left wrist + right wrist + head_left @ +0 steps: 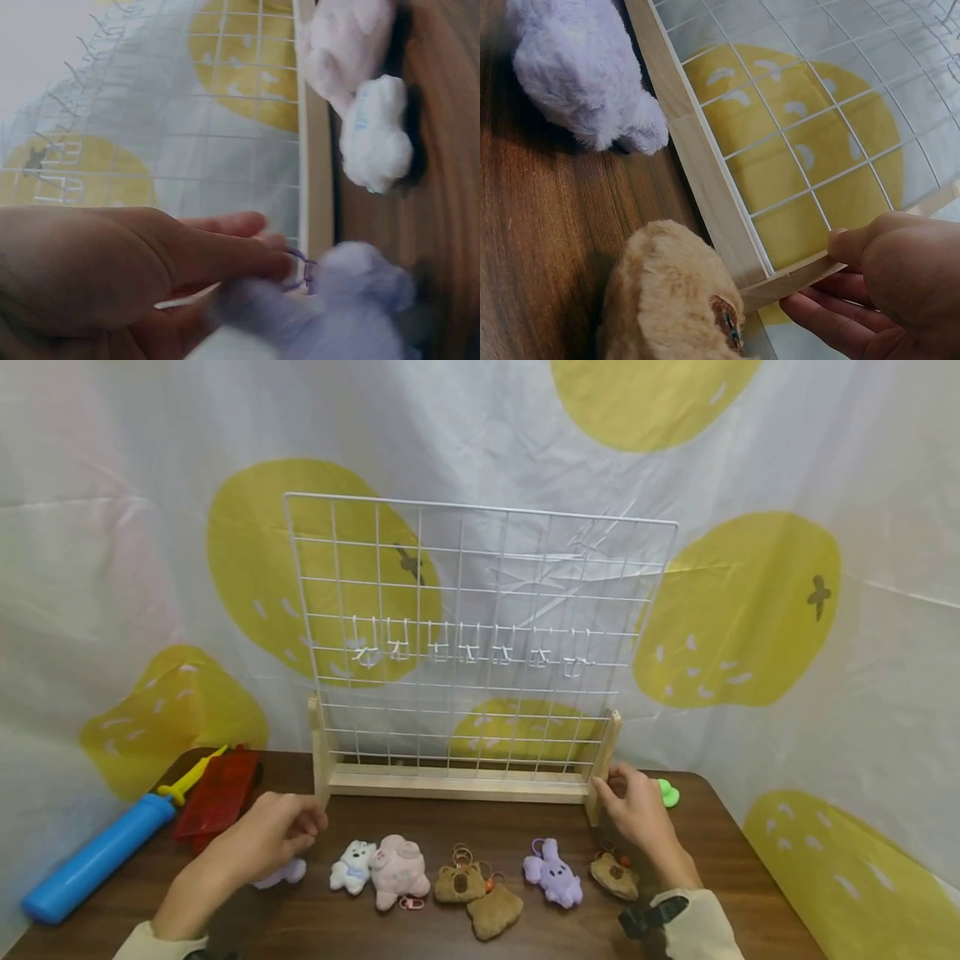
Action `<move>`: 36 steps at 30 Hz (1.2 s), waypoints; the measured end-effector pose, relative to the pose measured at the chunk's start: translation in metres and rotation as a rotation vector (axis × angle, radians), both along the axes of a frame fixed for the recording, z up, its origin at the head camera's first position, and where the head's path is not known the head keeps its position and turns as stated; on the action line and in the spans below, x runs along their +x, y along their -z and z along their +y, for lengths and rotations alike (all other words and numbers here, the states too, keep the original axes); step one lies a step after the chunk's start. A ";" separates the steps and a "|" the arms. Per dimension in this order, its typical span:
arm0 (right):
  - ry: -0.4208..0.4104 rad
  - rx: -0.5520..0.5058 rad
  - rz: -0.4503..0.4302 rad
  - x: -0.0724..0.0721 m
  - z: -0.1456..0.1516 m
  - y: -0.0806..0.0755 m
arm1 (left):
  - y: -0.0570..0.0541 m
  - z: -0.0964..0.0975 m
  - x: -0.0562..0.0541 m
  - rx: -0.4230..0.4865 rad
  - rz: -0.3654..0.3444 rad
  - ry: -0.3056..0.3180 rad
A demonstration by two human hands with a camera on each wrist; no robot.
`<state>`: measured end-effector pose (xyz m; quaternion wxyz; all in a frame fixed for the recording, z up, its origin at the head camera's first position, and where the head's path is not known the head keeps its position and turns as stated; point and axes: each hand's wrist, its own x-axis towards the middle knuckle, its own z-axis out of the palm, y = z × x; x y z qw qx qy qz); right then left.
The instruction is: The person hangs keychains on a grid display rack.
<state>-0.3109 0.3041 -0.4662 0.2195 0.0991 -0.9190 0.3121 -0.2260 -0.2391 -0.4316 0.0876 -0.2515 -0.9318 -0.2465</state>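
A white wire grid rack (480, 602) stands upright in a wooden base (457, 783) with a post at each end. My right hand (633, 802) pinches the right wooden post (795, 281) between thumb and fingers. My left hand (273, 831) hovers by the foot of the left post, its fingers loosely bent and no held thing plain to see. Beneath it lies a lavender plush keychain (352, 307), partly hidden and blurred in the left wrist view; its purple ring shows close to the fingertips. Whether they touch the ring I cannot tell.
Several clear hooks (468, 652) hang in a row on the grid. Along the front lie a white plush (351, 867), a pink plush (397, 870), brown plushes (495, 912) and another lavender plush (555, 875). A blue pump (97, 860) and red case (217, 797) lie left.
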 end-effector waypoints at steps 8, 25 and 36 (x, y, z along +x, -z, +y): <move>-0.005 0.001 -0.008 0.000 0.001 0.000 | -0.033 0.018 -0.003 0.174 0.377 -0.053; 0.005 0.011 0.005 0.001 0.002 0.001 | -0.114 0.044 -0.040 0.412 0.768 -0.100; -0.009 0.003 0.019 0.001 0.001 0.002 | -0.129 0.051 -0.058 0.589 0.756 -0.195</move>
